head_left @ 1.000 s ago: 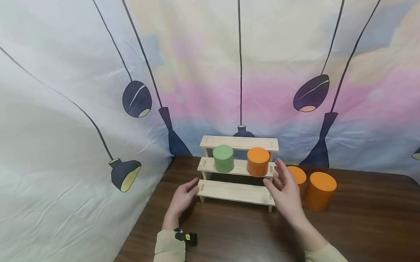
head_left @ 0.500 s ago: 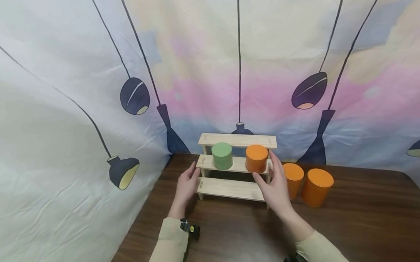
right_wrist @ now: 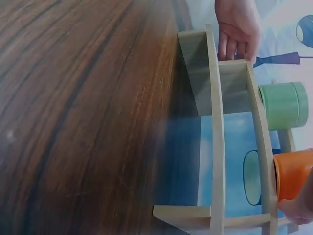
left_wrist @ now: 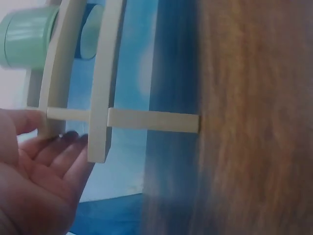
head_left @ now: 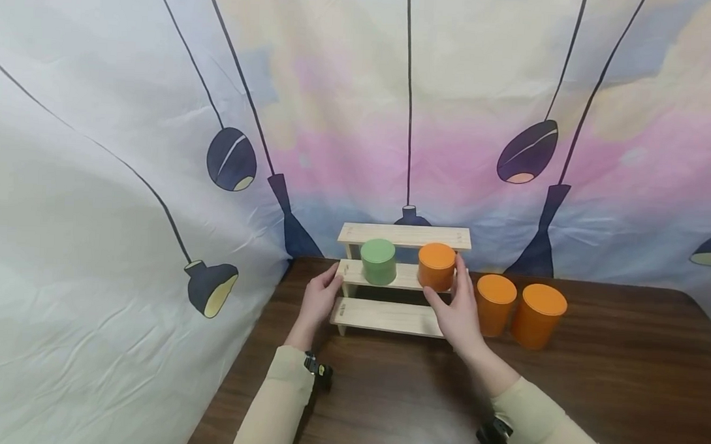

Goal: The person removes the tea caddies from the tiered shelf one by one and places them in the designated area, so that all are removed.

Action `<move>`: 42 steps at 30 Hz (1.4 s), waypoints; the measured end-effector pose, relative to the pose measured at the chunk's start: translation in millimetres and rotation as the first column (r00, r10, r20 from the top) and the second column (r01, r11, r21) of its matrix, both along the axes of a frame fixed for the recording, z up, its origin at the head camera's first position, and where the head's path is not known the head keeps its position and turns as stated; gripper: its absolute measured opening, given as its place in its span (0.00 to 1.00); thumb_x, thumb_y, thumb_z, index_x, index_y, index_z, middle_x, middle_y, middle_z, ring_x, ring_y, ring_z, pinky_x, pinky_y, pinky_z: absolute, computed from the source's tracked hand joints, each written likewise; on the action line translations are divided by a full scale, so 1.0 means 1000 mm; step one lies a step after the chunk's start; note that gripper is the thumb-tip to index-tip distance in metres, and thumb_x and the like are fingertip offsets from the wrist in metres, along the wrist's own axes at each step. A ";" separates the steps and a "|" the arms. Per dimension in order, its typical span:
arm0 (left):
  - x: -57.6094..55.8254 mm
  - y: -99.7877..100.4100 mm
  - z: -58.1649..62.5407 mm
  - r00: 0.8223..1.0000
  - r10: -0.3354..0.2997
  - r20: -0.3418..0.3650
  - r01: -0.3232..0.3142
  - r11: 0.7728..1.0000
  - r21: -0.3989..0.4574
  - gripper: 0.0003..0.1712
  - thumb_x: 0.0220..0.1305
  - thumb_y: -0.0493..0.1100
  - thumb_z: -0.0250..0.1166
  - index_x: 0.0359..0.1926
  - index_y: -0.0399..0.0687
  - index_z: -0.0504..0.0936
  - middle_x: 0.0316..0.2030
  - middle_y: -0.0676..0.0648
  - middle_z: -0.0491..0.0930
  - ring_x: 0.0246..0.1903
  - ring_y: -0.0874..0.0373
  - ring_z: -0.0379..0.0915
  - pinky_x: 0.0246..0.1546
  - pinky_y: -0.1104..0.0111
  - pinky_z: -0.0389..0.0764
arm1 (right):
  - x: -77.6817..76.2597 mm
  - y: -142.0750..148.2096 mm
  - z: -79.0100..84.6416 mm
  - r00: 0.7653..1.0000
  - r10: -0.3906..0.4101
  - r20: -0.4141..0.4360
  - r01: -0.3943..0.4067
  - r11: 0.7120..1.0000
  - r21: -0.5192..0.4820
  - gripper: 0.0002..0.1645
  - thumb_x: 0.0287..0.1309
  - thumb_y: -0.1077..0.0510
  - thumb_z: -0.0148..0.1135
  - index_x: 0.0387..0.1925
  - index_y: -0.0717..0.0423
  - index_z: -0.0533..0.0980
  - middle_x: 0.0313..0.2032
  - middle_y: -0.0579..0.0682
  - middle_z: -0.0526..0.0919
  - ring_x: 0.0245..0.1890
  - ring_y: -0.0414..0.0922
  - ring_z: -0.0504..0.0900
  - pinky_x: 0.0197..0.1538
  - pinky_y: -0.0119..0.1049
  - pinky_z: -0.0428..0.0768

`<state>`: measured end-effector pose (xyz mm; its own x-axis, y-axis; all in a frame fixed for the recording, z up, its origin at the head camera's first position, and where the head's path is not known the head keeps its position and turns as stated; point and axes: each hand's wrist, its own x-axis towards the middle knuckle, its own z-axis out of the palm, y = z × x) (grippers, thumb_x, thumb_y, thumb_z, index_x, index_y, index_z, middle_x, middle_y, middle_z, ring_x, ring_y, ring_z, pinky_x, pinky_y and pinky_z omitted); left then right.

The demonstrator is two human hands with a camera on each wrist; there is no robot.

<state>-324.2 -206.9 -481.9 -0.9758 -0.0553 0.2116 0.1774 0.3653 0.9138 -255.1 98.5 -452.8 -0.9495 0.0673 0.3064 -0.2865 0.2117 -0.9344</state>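
Left hand (head_left: 319, 300) pinches wooden stand (head_left: 384, 316) at left edge; right hand (head_left: 462, 318) beside orange can (head_left: 436, 265) near stand's right edge, grip unclear.

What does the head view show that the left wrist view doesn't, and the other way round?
Only the head view: the right hand, the orange can on the middle step, and two orange cans on the table. Only the left wrist view: the palm side of the left hand. Both: the wooden shelf, green can, left hand, table.
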 end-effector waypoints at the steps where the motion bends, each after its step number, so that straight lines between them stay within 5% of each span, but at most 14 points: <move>1: -0.002 0.000 0.001 1.000 -0.016 0.022 0.014 0.998 0.059 0.29 0.81 0.44 0.59 0.77 0.41 0.71 0.73 0.39 0.74 0.72 0.44 0.70 0.73 0.50 0.70 | -0.002 -0.001 0.001 1.000 -0.009 0.003 0.009 1.000 -0.010 0.58 0.74 0.58 0.68 0.88 0.49 0.39 0.84 0.59 0.48 0.82 0.60 0.53 0.80 0.58 0.56; 5: -0.009 -0.001 0.002 0.992 -0.052 0.112 0.019 0.960 0.280 0.30 0.77 0.39 0.59 0.78 0.45 0.72 0.71 0.38 0.75 0.68 0.42 0.75 0.70 0.47 0.74 | -0.010 -0.004 0.006 0.999 -0.040 0.025 0.041 0.998 -0.054 0.58 0.74 0.58 0.68 0.88 0.49 0.39 0.84 0.57 0.49 0.84 0.58 0.49 0.81 0.60 0.54; 8: -0.011 -0.001 0.002 0.989 -0.054 0.138 0.001 0.933 0.359 0.32 0.75 0.36 0.59 0.78 0.45 0.72 0.71 0.37 0.75 0.67 0.41 0.76 0.69 0.45 0.74 | -0.016 -0.008 0.009 0.997 -0.063 0.045 0.066 0.997 -0.049 0.58 0.73 0.56 0.68 0.88 0.49 0.41 0.83 0.59 0.52 0.82 0.58 0.53 0.81 0.61 0.54; 19: -0.013 0.005 -0.005 0.994 -0.049 0.100 0.004 0.912 0.410 0.30 0.78 0.38 0.56 0.78 0.47 0.72 0.72 0.40 0.74 0.69 0.42 0.74 0.70 0.45 0.71 | -0.027 -0.008 0.006 0.988 -0.149 -0.036 0.151 0.987 0.055 0.54 0.66 0.54 0.77 0.83 0.53 0.56 0.75 0.62 0.68 0.75 0.59 0.67 0.77 0.60 0.63; 30: -0.011 0.007 -0.013 0.994 -0.049 0.093 -0.004 0.866 0.499 0.29 0.79 0.40 0.57 0.77 0.47 0.73 0.74 0.43 0.72 0.74 0.43 0.67 0.77 0.46 0.62 | -0.025 -0.006 0.000 0.987 -0.163 -0.006 0.163 0.979 0.121 0.54 0.66 0.50 0.76 0.83 0.54 0.57 0.76 0.61 0.67 0.77 0.58 0.66 0.78 0.58 0.64; 42: -0.009 0.009 -0.017 0.994 -0.014 0.107 -0.048 0.833 0.551 0.28 0.77 0.40 0.58 0.75 0.49 0.76 0.73 0.44 0.74 0.72 0.45 0.70 0.77 0.50 0.63 | -0.023 -0.007 -0.001 0.984 -0.177 -0.010 0.177 0.976 0.125 0.54 0.65 0.49 0.78 0.83 0.55 0.58 0.75 0.63 0.69 0.75 0.59 0.68 0.76 0.59 0.66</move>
